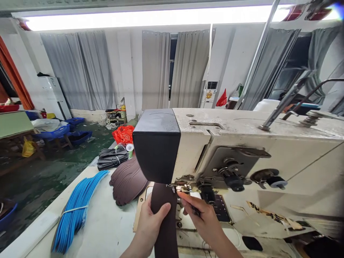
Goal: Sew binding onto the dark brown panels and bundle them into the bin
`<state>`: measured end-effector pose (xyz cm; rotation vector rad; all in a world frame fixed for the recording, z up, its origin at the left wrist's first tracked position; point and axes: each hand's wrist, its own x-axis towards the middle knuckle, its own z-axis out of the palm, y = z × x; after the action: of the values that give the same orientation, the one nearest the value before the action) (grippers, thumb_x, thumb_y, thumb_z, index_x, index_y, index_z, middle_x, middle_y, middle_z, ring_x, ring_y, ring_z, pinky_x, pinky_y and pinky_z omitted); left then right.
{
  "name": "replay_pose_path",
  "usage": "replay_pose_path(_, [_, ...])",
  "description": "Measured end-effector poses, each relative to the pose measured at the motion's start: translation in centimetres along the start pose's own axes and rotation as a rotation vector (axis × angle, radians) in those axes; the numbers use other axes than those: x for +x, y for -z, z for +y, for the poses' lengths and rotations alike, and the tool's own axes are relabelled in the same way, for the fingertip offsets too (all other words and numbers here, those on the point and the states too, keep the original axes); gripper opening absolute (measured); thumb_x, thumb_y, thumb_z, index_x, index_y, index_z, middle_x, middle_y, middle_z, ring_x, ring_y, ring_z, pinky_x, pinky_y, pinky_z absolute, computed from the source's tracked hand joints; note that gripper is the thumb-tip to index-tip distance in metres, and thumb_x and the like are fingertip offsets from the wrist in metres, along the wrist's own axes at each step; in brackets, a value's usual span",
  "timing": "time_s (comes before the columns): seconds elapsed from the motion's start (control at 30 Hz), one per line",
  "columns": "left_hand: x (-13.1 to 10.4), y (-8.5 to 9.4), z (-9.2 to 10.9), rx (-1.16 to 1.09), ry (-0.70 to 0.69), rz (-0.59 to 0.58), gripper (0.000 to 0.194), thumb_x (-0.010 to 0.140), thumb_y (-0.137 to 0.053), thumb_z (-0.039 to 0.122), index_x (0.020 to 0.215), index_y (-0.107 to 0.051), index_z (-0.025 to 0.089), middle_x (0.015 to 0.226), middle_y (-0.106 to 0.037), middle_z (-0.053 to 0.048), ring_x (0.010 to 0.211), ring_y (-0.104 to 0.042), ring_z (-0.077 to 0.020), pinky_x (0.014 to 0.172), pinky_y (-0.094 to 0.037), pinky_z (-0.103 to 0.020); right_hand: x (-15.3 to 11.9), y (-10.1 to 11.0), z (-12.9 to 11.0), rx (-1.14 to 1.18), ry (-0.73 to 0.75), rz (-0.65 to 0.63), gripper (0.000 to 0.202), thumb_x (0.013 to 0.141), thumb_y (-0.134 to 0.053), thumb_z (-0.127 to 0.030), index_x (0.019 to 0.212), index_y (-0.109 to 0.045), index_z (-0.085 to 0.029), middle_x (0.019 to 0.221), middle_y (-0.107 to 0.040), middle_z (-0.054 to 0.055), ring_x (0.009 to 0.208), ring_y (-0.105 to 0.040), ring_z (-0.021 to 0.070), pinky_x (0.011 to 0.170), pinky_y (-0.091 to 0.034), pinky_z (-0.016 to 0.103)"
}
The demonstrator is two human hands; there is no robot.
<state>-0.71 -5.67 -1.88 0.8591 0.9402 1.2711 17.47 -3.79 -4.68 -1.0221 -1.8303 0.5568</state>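
Observation:
A long dark brown piece of material [165, 229] runs under the head of a sewing machine [193, 143], its far end beneath the needle area. My left hand [149, 224] grips it from the left, thumb on top and fingers underneath. On the other side, my right hand [201, 215] is closed, its index fingertip at the material's right edge beside the presser foot [184, 188]. A small dark object shows partly between the right fingers; its kind is hidden. Left of the machine lies a fanned stack of similar brown pieces [129, 179].
A tied bundle of blue strips [76, 211] lies on the white table [107, 229] at left. Behind it are a dark grey bundle [113, 157] and a red plastic bag [123, 134]. Blue baskets [79, 138] stand on the green floor. A lamp [150, 16] hangs above.

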Motion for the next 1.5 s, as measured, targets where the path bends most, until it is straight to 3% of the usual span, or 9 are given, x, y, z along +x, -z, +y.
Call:
replay_pose_path(0.13, [-0.5,-1.5,0.1,-0.003,-0.078,0.103,0.048,0.067,-0.075,0.039,0.105,-0.059,0.016,0.099,-0.070,-0.010,0.091,-0.065,-0.0243,0.080,-0.053,-0.032,0.0,0.0,0.0,0.011,-0.014,-0.001,0.032,0.087,-0.053,-0.021,0.117,-0.065,-0.023,0.090,-0.072,0.005,0.056,-0.060,0.0103,0.058,-0.053,0.023])
replay_pose_path(0.23, [-1.2,-1.9,0.1,-0.015,-0.050,0.110,0.050,0.067,-0.075,0.042,0.107,-0.057,0.017,0.100,-0.069,-0.010,0.091,-0.065,-0.0226,0.078,-0.054,-0.031,0.1,0.1,-0.1,0.021,-0.008,-0.022,0.033,0.088,-0.051,-0.022,0.119,-0.064,-0.022,0.088,-0.071,0.007,0.060,-0.061,0.0124,0.058,-0.053,0.024])
replay_pose_path(0.33, [-1.7,-1.4,-0.2,0.032,0.027,0.045,0.057,0.068,-0.073,0.047,0.112,-0.052,0.018,0.092,-0.068,-0.007,0.074,-0.065,-0.0173,0.058,-0.053,-0.023,0.1,0.2,-0.3,0.003,-0.019,-0.031,0.033,0.089,-0.050,-0.023,0.119,-0.064,-0.022,0.083,-0.071,0.006,0.064,-0.062,0.0141,0.059,-0.053,0.024])
replay_pose_path(0.47, [-1.6,0.0,0.0,0.158,0.112,-0.045,0.061,0.064,-0.073,0.053,0.108,-0.049,0.019,0.079,-0.064,-0.001,0.047,-0.053,-0.0074,0.036,-0.039,-0.017,0.0,0.3,-0.3,-0.016,-0.012,-0.034,0.032,0.089,-0.049,-0.024,0.117,-0.065,-0.022,0.084,-0.071,0.006,0.066,-0.062,0.0138,0.060,-0.052,0.023])
replay_pose_path(0.67, [-0.4,1.3,2.6,0.166,0.228,-0.224,0.058,0.061,-0.079,0.035,0.109,-0.051,0.018,0.073,-0.062,0.001,0.048,-0.050,-0.0055,0.041,-0.040,-0.015,0.1,0.1,-0.2,-0.005,0.021,-0.001,0.032,0.090,-0.048,-0.026,0.116,-0.066,-0.020,0.074,-0.067,0.004,0.056,-0.058,0.0116,0.056,-0.051,0.022])
replay_pose_path(0.8, [0.9,1.9,3.5,0.152,0.240,-0.257,0.061,0.060,-0.078,0.024,0.115,-0.051,0.020,0.067,-0.057,0.004,0.050,-0.050,-0.0058,0.042,-0.037,-0.015,0.2,0.0,-0.6,-0.005,-0.005,0.005,0.031,0.089,-0.049,-0.027,0.112,-0.068,-0.019,0.067,-0.065,0.003,0.054,-0.057,0.0118,0.054,-0.050,0.022])
replay_pose_path(0.93, [2.0,2.0,3.7,0.161,0.191,-0.258,0.046,0.061,-0.078,0.023,0.102,-0.057,0.018,0.064,-0.054,0.006,0.049,-0.044,-0.0042,0.045,-0.038,-0.016,0.1,-0.1,-0.5,-0.009,-0.019,0.001,0.032,0.089,-0.049,-0.027,0.114,-0.068,-0.020,0.071,-0.067,0.004,0.054,-0.058,0.0119,0.055,-0.051,0.024])
replay_pose_path(1.3, [2.8,0.8,2.1,-0.023,0.080,-0.033,0.044,0.055,-0.084,0.030,0.084,-0.054,0.015,0.070,-0.065,0.001,0.055,-0.055,-0.0059,0.050,-0.040,-0.016,0.2,0.0,-0.5,0.002,0.020,-0.003,0.037,0.092,-0.044,-0.034,0.121,-0.064,-0.022,0.064,-0.065,0.003,0.052,-0.056,0.0133,0.054,-0.052,0.027])
replay_pose_path(1.5, [0.3,-1.6,-0.4,-0.289,0.050,0.238,0.044,0.052,-0.087,0.028,0.082,-0.058,0.013,0.079,-0.066,-0.003,0.066,-0.061,-0.0104,0.067,-0.053,-0.024,0.2,-0.2,-0.2,-0.019,-0.009,-0.008,0.033,0.091,-0.047,-0.027,0.118,-0.065,-0.020,0.066,-0.066,0.002,0.054,-0.057,0.0120,0.057,-0.050,0.025])
